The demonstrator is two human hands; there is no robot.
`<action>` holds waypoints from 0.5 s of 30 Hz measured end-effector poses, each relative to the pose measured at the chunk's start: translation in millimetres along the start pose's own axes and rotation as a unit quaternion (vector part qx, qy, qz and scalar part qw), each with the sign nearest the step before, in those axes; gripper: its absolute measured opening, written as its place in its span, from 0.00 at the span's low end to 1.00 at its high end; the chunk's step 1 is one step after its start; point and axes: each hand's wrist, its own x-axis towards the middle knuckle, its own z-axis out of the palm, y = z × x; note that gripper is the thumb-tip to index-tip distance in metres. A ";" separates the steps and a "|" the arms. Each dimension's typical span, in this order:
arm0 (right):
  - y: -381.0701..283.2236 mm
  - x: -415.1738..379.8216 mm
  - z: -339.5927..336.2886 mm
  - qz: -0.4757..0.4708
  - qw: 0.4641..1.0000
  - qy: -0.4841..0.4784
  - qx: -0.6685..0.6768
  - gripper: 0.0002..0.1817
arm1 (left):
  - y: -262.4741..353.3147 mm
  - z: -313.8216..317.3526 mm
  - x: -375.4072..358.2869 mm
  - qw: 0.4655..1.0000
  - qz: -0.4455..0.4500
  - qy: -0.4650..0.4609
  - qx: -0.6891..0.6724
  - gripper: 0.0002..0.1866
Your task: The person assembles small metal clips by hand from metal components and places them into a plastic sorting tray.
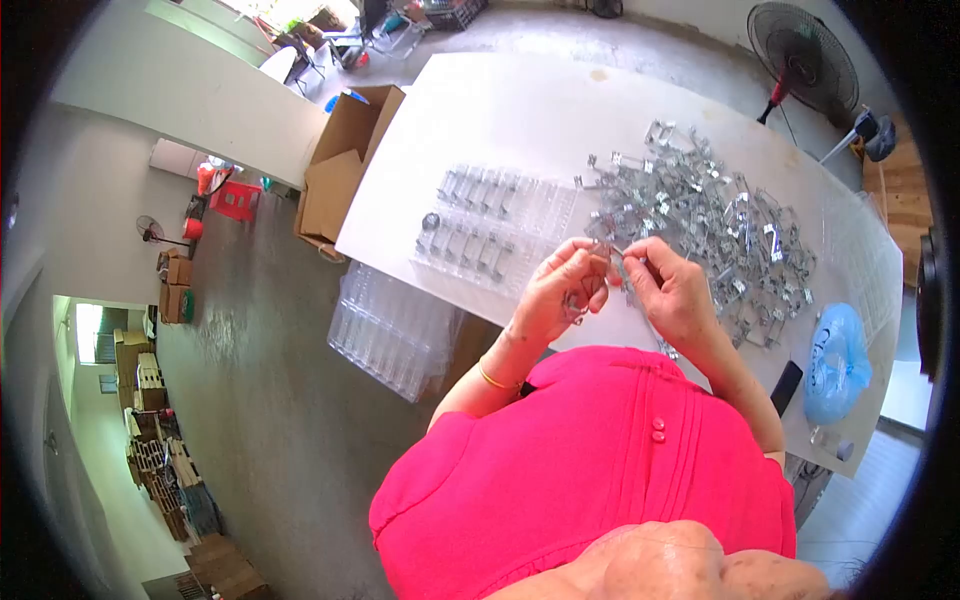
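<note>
My left hand point(562, 290) is closed around small wire-like metal pieces, and part of them shows below the fingers. Thumb and fingertips of my right hand point(668, 288) are pinched together close beside it, at a small metal part between the two hands. The exact shape of that part is too small to tell. Just beyond my right hand spreads a large heap of metal clips point(720, 220) with bent ends. Left of my hands lies a clear plastic tray point(545, 205), with several similar metal pieces set in rows in its slots.
A stack of clear trays point(390, 330) stands by the table's left edge, below an open cardboard box point(345, 170). On the white table point(500, 100), a blue plastic bag point(838, 362) and a dark phone-like object point(787, 387) lie at right. A fan point(800, 55) stands behind.
</note>
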 end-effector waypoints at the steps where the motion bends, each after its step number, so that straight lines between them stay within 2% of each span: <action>1: 0.0 1.6 2.7 -0.013 1.000 0.008 -0.001 0.04 | 1.4 -0.9 -1.0 1.000 0.009 -0.009 0.009 0.18; 3: 3.2 3.8 7.6 -0.071 0.997 0.027 -0.028 0.03 | 1.2 -6.9 -0.6 0.999 0.017 0.013 0.028 0.16; 5: -0.2 4.9 9.1 -0.065 0.996 0.028 -0.054 0.03 | -3.7 -16.2 1.6 0.996 0.039 -0.012 0.078 0.16; 7: -3.2 4.5 8.9 -0.046 0.997 0.018 -0.054 0.04 | 10.9 -9.9 -3.9 0.980 0.025 -0.014 0.196 0.18; 8: -6.4 5.7 8.3 -0.063 0.996 0.021 -0.053 0.04 | 12.8 -11.2 -2.6 0.979 0.038 -0.032 0.198 0.19; 10: -9.9 1.0 5.5 -0.003 0.999 0.000 -0.045 0.04 | 21.1 -6.7 -4.0 0.978 0.020 -0.048 0.203 0.19; 11: -10.7 -1.1 3.9 -0.004 0.999 0.000 -0.047 0.04 | 18.2 -9.0 -3.1 0.978 0.022 -0.048 0.202 0.19; 14: -8.4 -7.0 0.7 -0.006 0.999 -0.015 -0.048 0.05 | 1.1 -12.9 1.1 0.964 0.059 -0.088 0.244 0.20; 15: -4.0 -8.9 1.1 -0.017 0.999 -0.014 -0.043 0.05 | -4.6 -9.8 1.4 0.942 0.101 -0.092 0.306 0.22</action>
